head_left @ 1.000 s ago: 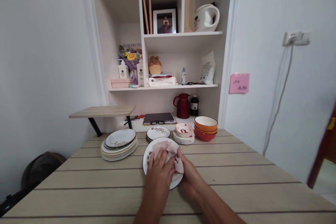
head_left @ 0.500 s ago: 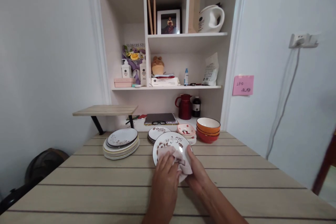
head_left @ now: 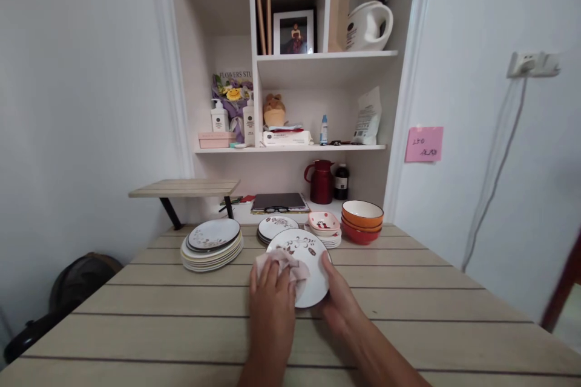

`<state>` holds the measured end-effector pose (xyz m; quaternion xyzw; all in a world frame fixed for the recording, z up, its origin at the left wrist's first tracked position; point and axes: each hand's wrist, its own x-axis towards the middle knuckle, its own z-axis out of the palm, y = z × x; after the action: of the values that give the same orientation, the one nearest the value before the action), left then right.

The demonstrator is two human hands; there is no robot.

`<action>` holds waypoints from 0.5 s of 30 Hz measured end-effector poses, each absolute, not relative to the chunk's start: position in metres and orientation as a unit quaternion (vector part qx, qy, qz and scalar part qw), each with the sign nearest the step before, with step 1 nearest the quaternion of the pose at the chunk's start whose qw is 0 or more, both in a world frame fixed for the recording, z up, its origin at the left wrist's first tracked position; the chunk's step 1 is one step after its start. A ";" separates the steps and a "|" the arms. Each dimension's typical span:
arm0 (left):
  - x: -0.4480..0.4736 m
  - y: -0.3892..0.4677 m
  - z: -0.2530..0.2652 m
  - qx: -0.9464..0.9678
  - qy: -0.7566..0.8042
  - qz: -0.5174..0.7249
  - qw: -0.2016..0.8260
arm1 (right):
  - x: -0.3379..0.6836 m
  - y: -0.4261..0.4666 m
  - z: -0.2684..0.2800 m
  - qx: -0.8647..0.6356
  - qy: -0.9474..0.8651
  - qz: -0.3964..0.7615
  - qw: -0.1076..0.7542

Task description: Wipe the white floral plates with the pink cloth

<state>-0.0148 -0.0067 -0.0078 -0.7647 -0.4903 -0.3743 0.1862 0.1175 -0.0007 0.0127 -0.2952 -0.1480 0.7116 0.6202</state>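
A white plate (head_left: 313, 281) with a brown floral pattern and dark rim is held tilted above the table's near middle. My right hand (head_left: 341, 296) grips its right edge, thumb on the face and fingers behind. A pale pink cloth (head_left: 290, 266) lies against the plate's left part, pressed there by my left hand (head_left: 273, 305), whose fingers are bent over it. Just behind are a short stack of small floral plates (head_left: 276, 227), pink-patterned square dishes (head_left: 324, 222) on other small dishes, and orange and red bowls (head_left: 362, 221). To the left stands a taller stack of plates (head_left: 212, 242).
The slatted wooden table (head_left: 181, 329) meets a white shelf unit (head_left: 290, 87) at the back. A small raised wooden shelf (head_left: 184, 188) overhangs the back left. Behind the dishes stand a red jug (head_left: 321, 182), a dark bottle (head_left: 341, 181) and a laptop-like dark slab (head_left: 279, 201).
My left hand has slid the cloth leftward across the plate, baring its lower right face. My right hand keeps its grip on the edge. The view has shifted slightly.
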 end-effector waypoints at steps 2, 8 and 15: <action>-0.008 -0.010 -0.010 -0.793 -0.443 -0.378 0.178 | 0.122 0.000 0.015 -0.263 -0.157 0.716 0.628; -0.003 -0.006 -0.007 -0.840 -0.377 -0.357 0.158 | 0.112 -0.003 0.009 -0.225 -0.204 0.766 0.566; -0.021 0.006 -0.006 -0.746 -0.529 -0.360 0.183 | 0.101 -0.003 0.005 -0.307 -0.175 0.726 0.590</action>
<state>-0.0214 0.0059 -0.0063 -0.7464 -0.5291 -0.3597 0.1831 0.1009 -0.0032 0.0045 -0.3072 -0.1750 0.7260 0.5898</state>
